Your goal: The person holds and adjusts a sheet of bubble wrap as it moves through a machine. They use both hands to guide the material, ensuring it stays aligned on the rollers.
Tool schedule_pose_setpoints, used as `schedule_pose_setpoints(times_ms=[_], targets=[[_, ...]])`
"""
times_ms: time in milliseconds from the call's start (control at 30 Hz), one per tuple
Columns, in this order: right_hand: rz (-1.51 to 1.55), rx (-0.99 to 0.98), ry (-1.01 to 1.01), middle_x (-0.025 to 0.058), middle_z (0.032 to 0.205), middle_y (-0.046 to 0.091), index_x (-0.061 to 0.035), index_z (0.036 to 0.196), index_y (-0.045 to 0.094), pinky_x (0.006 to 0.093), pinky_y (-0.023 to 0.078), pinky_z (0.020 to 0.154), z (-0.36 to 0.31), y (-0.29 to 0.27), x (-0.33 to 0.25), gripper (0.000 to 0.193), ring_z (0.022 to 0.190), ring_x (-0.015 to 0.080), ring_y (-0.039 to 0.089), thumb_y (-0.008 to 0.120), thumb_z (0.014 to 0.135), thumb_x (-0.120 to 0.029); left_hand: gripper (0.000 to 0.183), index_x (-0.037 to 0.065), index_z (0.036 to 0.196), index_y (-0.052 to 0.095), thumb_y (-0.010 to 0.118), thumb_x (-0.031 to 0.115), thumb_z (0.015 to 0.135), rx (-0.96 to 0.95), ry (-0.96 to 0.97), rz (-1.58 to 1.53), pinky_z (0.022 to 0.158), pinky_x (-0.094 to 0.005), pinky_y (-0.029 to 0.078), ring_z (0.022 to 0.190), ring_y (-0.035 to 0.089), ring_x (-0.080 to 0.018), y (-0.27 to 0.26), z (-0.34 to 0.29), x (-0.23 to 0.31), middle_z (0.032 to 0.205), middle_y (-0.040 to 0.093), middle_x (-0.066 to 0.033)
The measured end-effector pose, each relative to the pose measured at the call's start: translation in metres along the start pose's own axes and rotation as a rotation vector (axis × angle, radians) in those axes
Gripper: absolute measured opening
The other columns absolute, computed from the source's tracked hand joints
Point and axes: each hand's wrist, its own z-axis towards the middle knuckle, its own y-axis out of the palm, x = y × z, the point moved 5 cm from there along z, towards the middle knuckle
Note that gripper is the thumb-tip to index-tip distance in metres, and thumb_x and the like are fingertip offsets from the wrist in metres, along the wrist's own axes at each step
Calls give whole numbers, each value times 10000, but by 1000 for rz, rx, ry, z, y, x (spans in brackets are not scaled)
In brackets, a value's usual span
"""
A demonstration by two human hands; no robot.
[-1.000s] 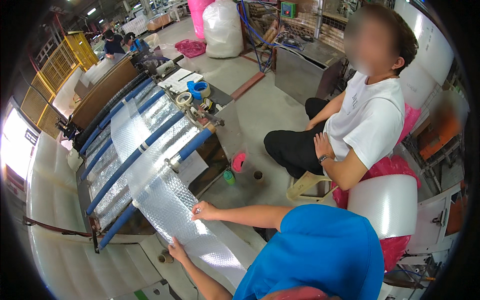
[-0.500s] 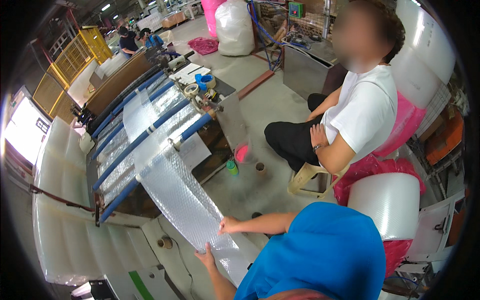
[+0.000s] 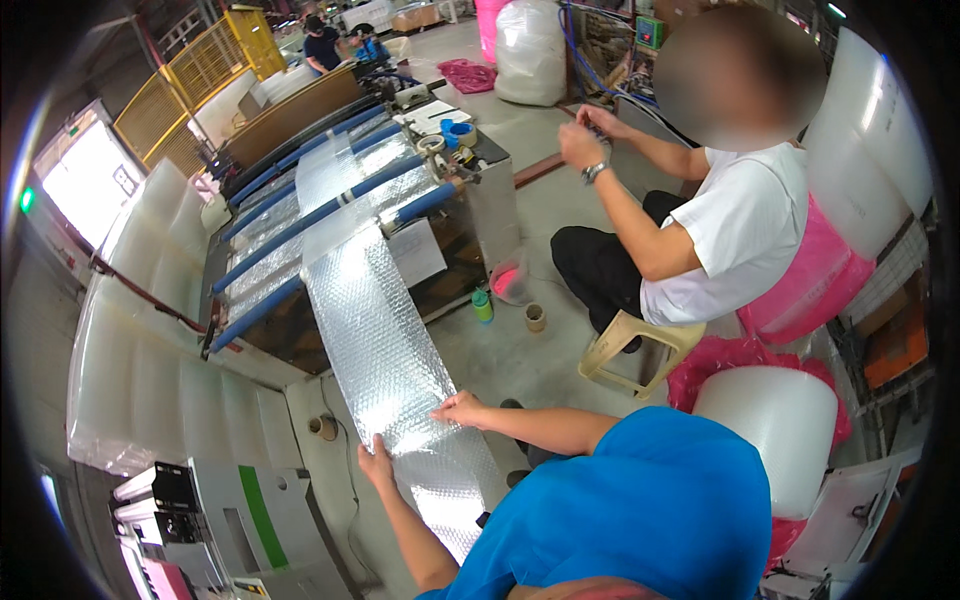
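I note the opening at my left blown out white; elsewhere, moderate brightness. Patchy glare crosses the film before me. Fisheye bends straight edges, corners fall black, and the seated person has a blurred head.

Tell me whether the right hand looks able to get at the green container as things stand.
Probably not: the green container stands on the floor well beyond the right hand, which is at the bubble wrap.

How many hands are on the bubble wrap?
2: on the bubble wrap, the left hand at its left edge and the right hand near its right edge. None seems hidden.
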Motion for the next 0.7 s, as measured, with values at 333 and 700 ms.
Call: schedule_pose_setpoints(times_ms=[333,700], targets=[[-39,-33,32,6,609,528,-22,668,593,238,430,462,-7,-3,-11,290,534,85,474,691,626,-293,434,-74,892,521,609,302,693,-60,-94,86,695,-315,403,737,541,-216,2,3,-13,775,579,-165],[-265,-41,42,29,530,543,-33,586,604,251,390,425,22,-8,7,273,486,90,473,710,585,-284,494,-80,922,505,520,379,739,-6,49,348,734,-374,389,824,515,-360,25,19,-57,872,539,-255]])
